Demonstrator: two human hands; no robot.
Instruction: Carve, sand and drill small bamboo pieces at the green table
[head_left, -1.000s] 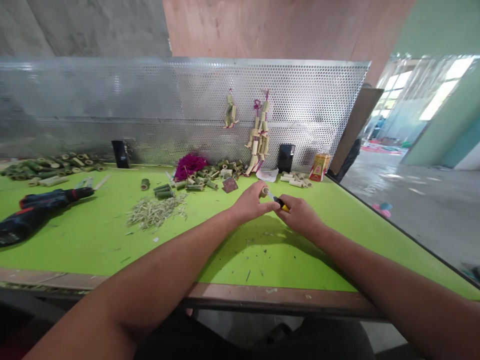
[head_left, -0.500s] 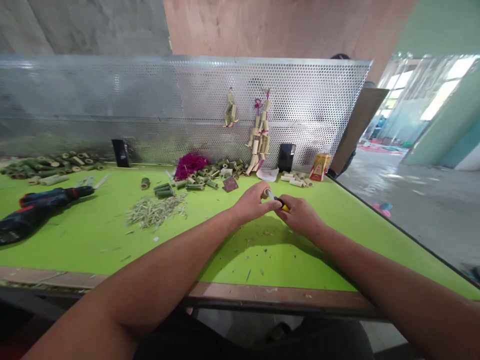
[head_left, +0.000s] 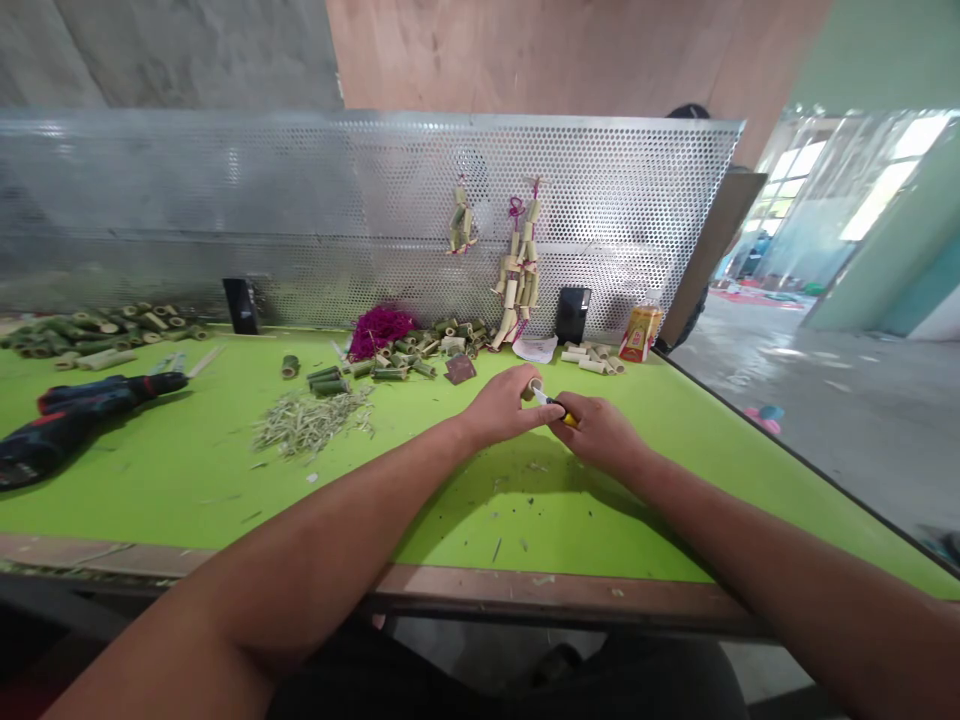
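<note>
While the left hand [head_left: 499, 405] grips a short bamboo tube [head_left: 535, 386] in bent fingers, the right hand [head_left: 600, 430] is wrapped round a yellow-and-black knife [head_left: 569, 414]. Blade is at the tube's open end; can't tell if the tip is inside the bore or on the rim. Left thumb reaches along to the knife. Tube is held above the green tabletop [head_left: 450, 540], between the hands. Beyond them: reddish-brown scrap [head_left: 460, 369], white paper [head_left: 535, 349], pale bamboo tubes [head_left: 592, 358] lying near a drink bottle [head_left: 641, 330]. Shavings [head_left: 311, 422] heaped left of the left hand, cordless drill [head_left: 82, 420] farther left. Strung bamboo pieces [head_left: 517, 275] hang against the perforated metal panel [head_left: 600, 190].
</note>
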